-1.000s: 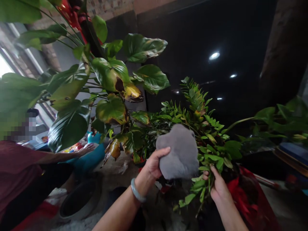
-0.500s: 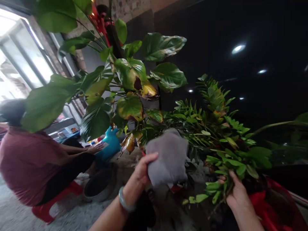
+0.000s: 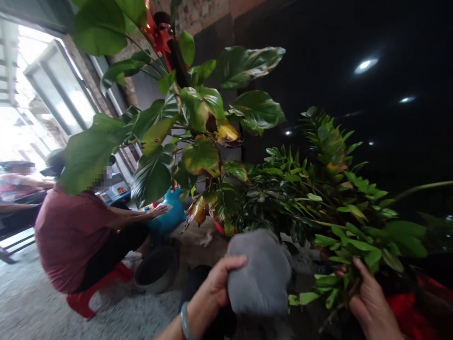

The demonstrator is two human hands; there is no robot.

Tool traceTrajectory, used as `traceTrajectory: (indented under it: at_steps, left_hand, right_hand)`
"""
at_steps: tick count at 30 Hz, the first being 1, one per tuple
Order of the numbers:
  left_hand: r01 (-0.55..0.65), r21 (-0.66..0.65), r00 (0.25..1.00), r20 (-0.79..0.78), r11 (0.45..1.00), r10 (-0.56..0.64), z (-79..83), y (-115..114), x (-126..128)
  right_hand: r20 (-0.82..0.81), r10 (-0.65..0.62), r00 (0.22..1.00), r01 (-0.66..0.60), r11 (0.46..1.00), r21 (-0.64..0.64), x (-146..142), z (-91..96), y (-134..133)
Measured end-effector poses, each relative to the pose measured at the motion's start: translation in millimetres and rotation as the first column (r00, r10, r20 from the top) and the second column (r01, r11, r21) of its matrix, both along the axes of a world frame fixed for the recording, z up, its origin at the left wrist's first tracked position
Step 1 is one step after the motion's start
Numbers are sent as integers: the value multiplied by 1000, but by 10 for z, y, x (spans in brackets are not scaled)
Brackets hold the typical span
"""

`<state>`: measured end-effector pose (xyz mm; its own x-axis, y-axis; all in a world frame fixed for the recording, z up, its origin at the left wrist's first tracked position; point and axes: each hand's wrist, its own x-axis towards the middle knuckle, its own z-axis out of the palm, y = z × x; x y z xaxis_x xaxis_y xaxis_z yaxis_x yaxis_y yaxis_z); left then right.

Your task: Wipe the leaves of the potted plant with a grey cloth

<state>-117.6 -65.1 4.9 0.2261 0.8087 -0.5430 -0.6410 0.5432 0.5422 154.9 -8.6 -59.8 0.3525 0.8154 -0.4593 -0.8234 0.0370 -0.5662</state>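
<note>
My left hand (image 3: 215,288) grips a grey cloth (image 3: 260,274), thumb on top, low in the middle of the view. A pale bracelet sits on that wrist. My right hand (image 3: 370,302) is closed around a leafy stem (image 3: 339,278) of a small-leaved green plant (image 3: 318,203) at the lower right. The cloth hangs just left of that stem, apart from it.
A tall plant with large glossy, partly yellowed leaves (image 3: 198,141) rises behind. A person in a maroon shirt (image 3: 67,236) sits on a red stool (image 3: 85,297) at left, hand on a teal object (image 3: 170,215). A dark bowl (image 3: 155,269) lies on the floor. Red wrapping (image 3: 417,311) shows at lower right.
The view has swung left and down, bringing the seated person and windows into sight. My left hand with the cloth has dropped lower; my right hand keeps its hold on the stem.
</note>
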Motion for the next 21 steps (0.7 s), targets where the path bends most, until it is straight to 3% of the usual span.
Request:
traceTrajectory:
  at_steps: [3,5,6,8,11,12,14,16,18,21]
  left_hand:
    - [-330,127,942,-15,935,334,410,383,-125]
    - [-449,178,891,11,876,455,507,646,-80]
    - [-459,165,885,-1,873,465,472,719,-15]
    - [-374,62,922,-78,925,378,257,701,163]
    - [-24,-141,991,-137,990,4,-173,343,389]
    - [93,-152,987,-115,984,-111,-260,205,412]
    - [150,-9,985,-81,989,-150,-263,23,364]
    - [110,81,994,-34,991,-108,-39,38,229]
    - [-62,99,998,-7,993,63,297,227,93]
    - [-357,249,934,78,900,349,644,574,43]
  right_hand:
    - [-38,-8,999,9,1000,27,3,-2,16]
    - [-26,-6,1000,6,1000,12,-12,-33,44]
    - [-13,-3,1000,3,1000,13,-20,-60,59]
    - [22,-4,1000,4,1000,7,-25,-135,85]
    - [110,-15,994,14,1000,7,12,-276,102]
    - [140,-8,990,5,1000,18,35,-315,100]
    - [175,11,985,-23,998,66,82,-353,82]
    - [155,12,988,-28,994,103,110,-322,54]
    - [97,13,995,-22,996,90,102,-234,28]
    - [13,19,1000,-20,999,42,40,-88,11]
